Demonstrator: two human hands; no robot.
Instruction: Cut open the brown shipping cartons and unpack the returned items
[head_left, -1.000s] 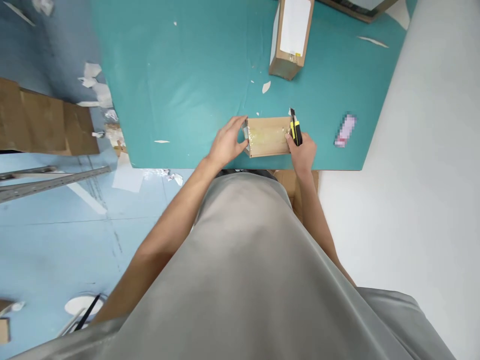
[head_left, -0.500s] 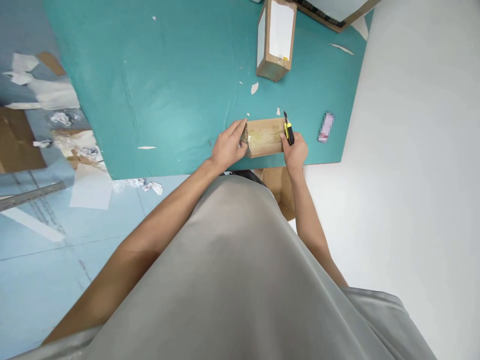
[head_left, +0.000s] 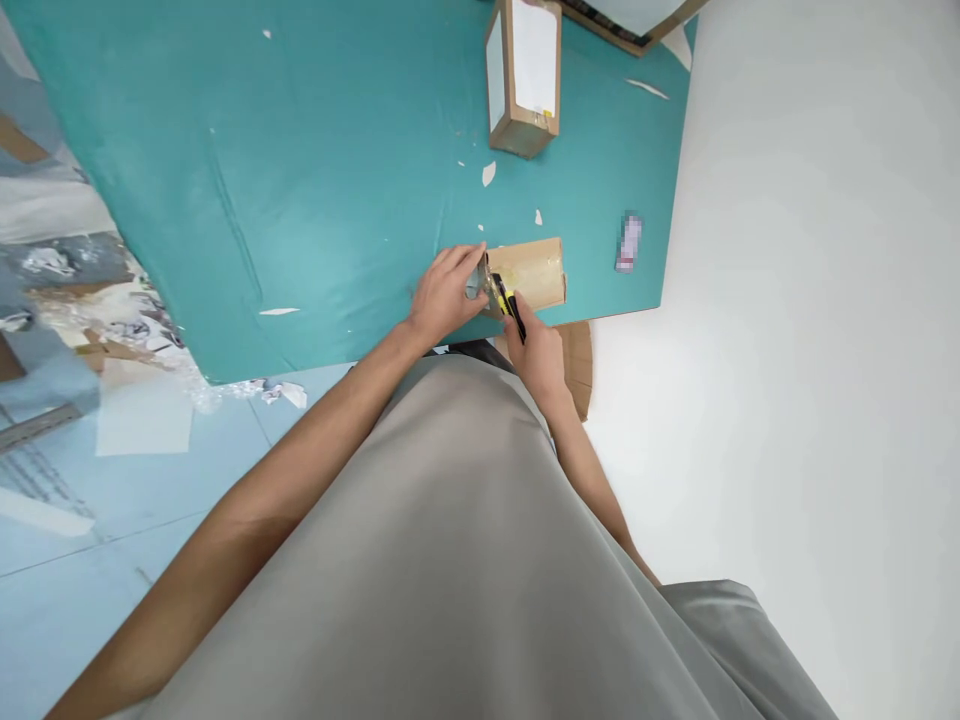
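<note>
A small brown cardboard box (head_left: 536, 270) with clear tape on it lies at the near edge of the green table (head_left: 330, 180). My left hand (head_left: 448, 293) grips its left end, thumb and fingers on either side of it. In my right hand (head_left: 536, 350) is a black and yellow utility knife (head_left: 508, 302), its tip at the taped left end of the box, close to my left fingers. Whether the blade is in the tape I cannot tell.
A taller cardboard box with white labels (head_left: 534, 60) stands at the back, beside a larger carton (head_left: 637, 20). A blurred pinkish item (head_left: 628, 243) lies to the right. Paper scraps (head_left: 489, 174) dot the table. An open carton (head_left: 577, 370) sits below its edge; waste paper (head_left: 142, 405) litters the floor.
My right hand has carried the utility knife from the right end of the box to its left end. My left hand still holds the left end. The view has shifted slightly.
</note>
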